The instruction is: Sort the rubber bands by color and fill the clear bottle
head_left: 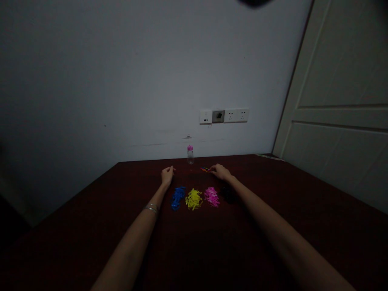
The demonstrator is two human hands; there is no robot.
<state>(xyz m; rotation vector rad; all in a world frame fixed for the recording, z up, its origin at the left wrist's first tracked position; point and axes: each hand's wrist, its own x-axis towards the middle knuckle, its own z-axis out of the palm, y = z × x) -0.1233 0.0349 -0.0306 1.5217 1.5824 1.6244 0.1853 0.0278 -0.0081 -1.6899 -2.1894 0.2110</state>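
The right hand [220,171] meets thin multicoloured strips [204,169], the left hand [167,176] curls, both grips unclear; a sagging right forearm [266,212] could scatter the loose black pile [226,195]

And here's the pale wall [145,81], filling the backdrop in dim light, with dark scuffs [188,137] streaking low across it and a small spot [105,125] off to the left. Up on the wall, a row of fittings: a white outlet plate [205,117] at the left end, a grey plate [218,116] beside it, then white sockets [236,115] completing the line. Over on the right stands a pale panelled door [339,81]. Down below, the dark red tabletop [194,250] meets the wall, a light strip [269,157] lying at its far right corner. A blurred dark shape [254,2] pokes in up top!
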